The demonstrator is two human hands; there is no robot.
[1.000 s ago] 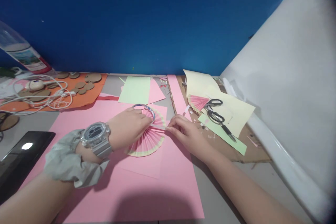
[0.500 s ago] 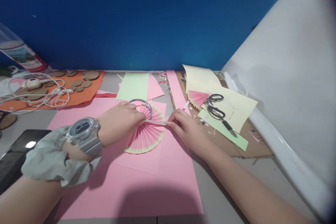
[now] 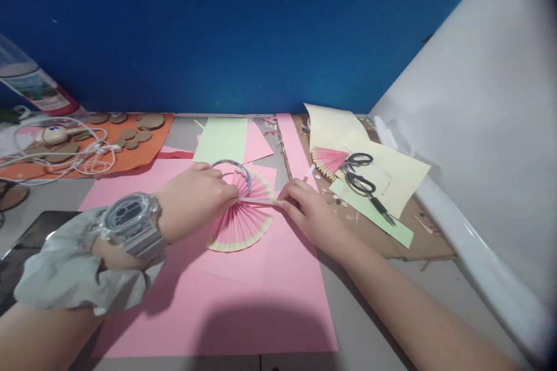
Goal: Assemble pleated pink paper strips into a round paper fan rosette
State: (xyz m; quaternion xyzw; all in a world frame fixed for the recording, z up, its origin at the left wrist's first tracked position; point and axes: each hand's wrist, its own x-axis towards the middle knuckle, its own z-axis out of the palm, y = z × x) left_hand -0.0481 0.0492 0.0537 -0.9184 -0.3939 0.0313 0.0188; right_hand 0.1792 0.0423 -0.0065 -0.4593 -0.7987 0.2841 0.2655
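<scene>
A pleated pink paper fan with a yellow-green rim (image 3: 243,226) lies spread on a large pink sheet (image 3: 226,301). My left hand (image 3: 194,200), with a grey watch and a scrunchie on the wrist, pinches the fan at its centre. A roll of clear tape (image 3: 237,171) sits just behind that hand. My right hand (image 3: 311,214) pinches the end of a thin pale strip that runs along the fan's top edge between both hands.
Black scissors (image 3: 363,179) and a second small pink fan (image 3: 326,160) lie on yellow and green papers to the right. An orange sheet (image 3: 150,145) with cardboard discs and a white cable sits at the left. A dark phone (image 3: 26,243) lies near left.
Both hands have kept their grip on the fan and strip. The view has shifted slightly, so everything sits a little higher in frame.
</scene>
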